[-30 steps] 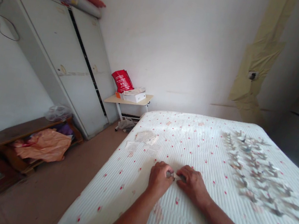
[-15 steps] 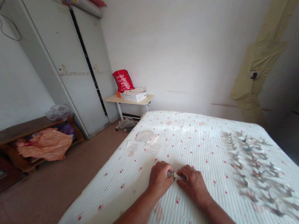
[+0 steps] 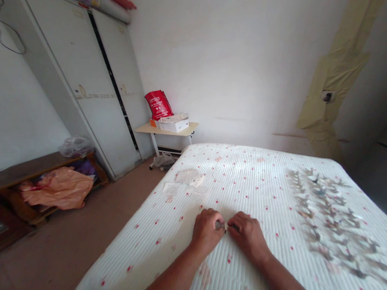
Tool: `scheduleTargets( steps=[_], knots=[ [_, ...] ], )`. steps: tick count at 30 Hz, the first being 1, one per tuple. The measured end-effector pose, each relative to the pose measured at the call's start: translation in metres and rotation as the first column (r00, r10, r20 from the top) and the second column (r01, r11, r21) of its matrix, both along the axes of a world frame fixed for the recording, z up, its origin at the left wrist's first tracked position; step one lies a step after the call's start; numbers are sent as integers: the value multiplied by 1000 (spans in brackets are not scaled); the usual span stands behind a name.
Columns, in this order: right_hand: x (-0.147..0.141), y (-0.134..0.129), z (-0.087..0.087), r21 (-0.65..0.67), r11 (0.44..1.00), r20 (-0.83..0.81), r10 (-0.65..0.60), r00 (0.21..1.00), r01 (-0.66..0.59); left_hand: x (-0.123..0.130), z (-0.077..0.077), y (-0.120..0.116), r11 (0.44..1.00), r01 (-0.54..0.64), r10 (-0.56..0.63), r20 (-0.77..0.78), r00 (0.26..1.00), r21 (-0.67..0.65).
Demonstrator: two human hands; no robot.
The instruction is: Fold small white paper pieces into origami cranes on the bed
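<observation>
My left hand [image 3: 207, 230] and my right hand [image 3: 249, 234] meet low over the bed, both with fingers pinched together. Between the fingertips a sliver of a small folded paper piece [image 3: 225, 227] shows; the fingers hide most of it. Several flat printed paper sheets [image 3: 188, 177] lie beyond my left hand. Off to the right, several small folded paper figures [image 3: 334, 222], shaped somewhat like birds, stand in rows, blurred.
A white ribbed bed cover [image 3: 235, 277] with red dots spreads beneath my hands. Past its far left corner stands a small table [image 3: 145, 129] with a red bag [image 3: 158, 105] and a white box [image 3: 175, 124]. A grey cabinet [image 3: 76, 79] leans into view at left.
My fingertips have drawn slightly closer together, so less of the folded paper shows between them. Other things stay where they were.
</observation>
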State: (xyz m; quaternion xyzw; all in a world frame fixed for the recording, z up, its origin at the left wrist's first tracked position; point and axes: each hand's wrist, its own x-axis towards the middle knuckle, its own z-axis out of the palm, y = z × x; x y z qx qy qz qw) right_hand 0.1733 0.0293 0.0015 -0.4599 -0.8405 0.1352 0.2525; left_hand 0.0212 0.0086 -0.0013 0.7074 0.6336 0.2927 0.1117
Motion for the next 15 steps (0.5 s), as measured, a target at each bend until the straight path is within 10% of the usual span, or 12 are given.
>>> scheduleTargets(
  steps=[15],
  knots=[
    [-4,4,1,32,999,132,-9,991,5,-4,-1,2,998,40,-40,3,999,-38]
  ],
)
